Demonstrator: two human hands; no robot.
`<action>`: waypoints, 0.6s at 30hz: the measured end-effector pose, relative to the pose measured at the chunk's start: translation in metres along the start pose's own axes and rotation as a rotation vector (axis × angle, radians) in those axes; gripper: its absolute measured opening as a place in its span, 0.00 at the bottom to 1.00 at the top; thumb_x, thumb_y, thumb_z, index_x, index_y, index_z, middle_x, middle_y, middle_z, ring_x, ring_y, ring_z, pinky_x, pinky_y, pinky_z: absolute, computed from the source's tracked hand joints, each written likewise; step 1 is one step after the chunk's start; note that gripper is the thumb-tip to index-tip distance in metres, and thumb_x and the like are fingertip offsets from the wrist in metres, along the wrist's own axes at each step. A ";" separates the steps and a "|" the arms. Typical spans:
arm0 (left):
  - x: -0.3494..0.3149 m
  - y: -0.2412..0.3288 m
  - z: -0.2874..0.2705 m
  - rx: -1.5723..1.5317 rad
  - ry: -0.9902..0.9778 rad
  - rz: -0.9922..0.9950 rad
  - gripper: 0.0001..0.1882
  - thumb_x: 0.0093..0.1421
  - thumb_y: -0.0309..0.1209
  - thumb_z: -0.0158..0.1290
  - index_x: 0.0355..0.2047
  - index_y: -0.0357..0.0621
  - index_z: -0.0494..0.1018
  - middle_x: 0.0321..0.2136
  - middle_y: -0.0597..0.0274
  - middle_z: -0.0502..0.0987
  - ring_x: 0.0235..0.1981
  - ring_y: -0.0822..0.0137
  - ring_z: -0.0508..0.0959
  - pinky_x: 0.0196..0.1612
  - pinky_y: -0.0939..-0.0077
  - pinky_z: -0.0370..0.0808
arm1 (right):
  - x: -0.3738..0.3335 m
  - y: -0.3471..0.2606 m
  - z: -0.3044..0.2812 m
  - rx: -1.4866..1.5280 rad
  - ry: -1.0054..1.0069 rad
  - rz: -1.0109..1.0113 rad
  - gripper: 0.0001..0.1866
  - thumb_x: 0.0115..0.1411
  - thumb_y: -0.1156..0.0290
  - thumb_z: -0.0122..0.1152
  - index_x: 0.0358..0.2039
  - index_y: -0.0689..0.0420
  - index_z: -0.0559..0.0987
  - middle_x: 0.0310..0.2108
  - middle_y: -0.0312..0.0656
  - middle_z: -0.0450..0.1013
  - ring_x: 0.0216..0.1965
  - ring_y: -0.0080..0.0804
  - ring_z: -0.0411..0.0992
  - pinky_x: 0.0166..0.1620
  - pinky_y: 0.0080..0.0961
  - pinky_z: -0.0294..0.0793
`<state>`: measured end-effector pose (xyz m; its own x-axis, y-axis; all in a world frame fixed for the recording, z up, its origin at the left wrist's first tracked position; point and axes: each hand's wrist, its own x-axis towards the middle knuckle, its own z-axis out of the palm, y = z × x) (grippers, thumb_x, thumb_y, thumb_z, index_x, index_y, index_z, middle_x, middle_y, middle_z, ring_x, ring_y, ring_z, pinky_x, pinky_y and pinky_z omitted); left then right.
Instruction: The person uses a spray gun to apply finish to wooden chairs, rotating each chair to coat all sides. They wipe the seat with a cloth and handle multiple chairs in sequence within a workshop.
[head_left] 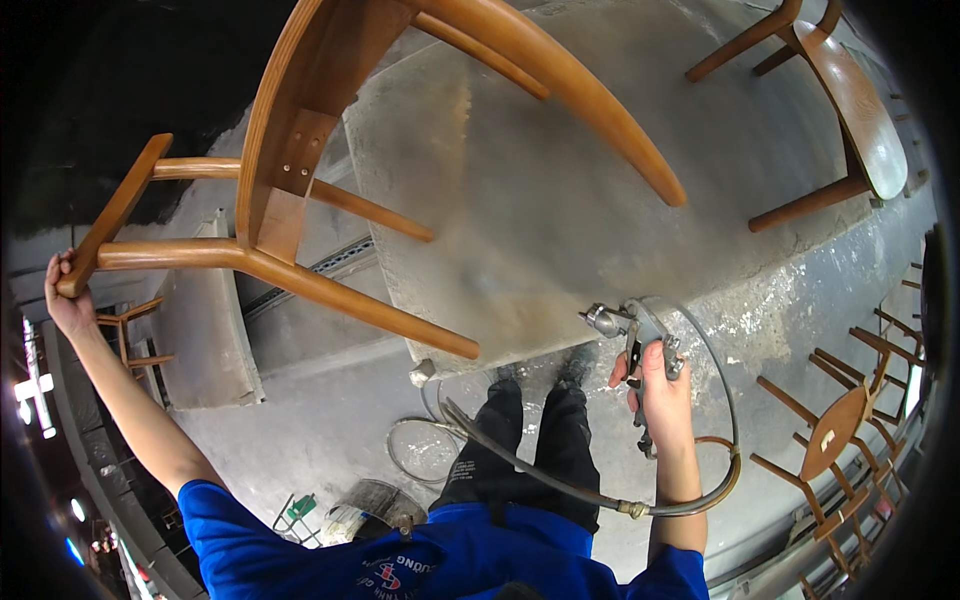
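Left hand (72, 297) closed around the flat end bar of an orange-brown varnished wooden chair (340, 303), tipped over at the left of a broad grey dust-stained platform (560, 270); contact beneath unclear. Right hand (662, 395) wrapped round a silver metal spray gun (610, 320), nozzle leftward, grey flexible hose (737, 420) looping beside the wrist. Trigger pull cannot be told. Step looks like coating the chair; next move likely calls for steady aim and turning the frame.
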<state>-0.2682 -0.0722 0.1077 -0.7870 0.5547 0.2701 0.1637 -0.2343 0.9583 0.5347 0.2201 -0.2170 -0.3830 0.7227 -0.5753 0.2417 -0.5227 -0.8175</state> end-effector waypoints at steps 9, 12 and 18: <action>-0.017 -0.030 0.134 0.256 0.090 0.347 0.21 0.72 0.38 0.39 0.48 0.32 0.75 0.46 0.46 0.79 0.54 0.57 0.74 0.65 0.63 0.62 | -0.082 0.099 0.001 0.056 0.263 0.096 0.30 0.70 0.41 0.44 0.34 0.60 0.74 0.23 0.40 0.75 0.19 0.21 0.70 0.18 0.17 0.63; -0.035 -0.038 0.204 0.347 0.107 0.452 0.18 0.72 0.38 0.44 0.43 0.34 0.77 0.46 0.51 0.79 0.53 0.61 0.76 0.62 0.65 0.66 | -0.105 0.126 0.023 0.052 0.295 0.106 0.31 0.70 0.40 0.41 0.32 0.58 0.73 0.22 0.40 0.75 0.17 0.20 0.68 0.17 0.18 0.61; -0.089 -0.034 0.309 0.690 -0.016 0.728 0.20 0.71 0.41 0.49 0.52 0.37 0.76 0.51 0.59 0.77 0.54 0.67 0.75 0.60 0.72 0.68 | -0.132 0.138 0.069 0.217 0.301 0.014 0.31 0.71 0.41 0.41 0.32 0.60 0.72 0.22 0.43 0.74 0.20 0.25 0.71 0.16 0.18 0.60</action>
<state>-0.0197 0.1331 0.0800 -0.3510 0.4721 0.8087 0.9153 -0.0093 0.4027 0.5572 0.0217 -0.2525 -0.0941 0.7986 -0.5945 0.0385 -0.5938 -0.8037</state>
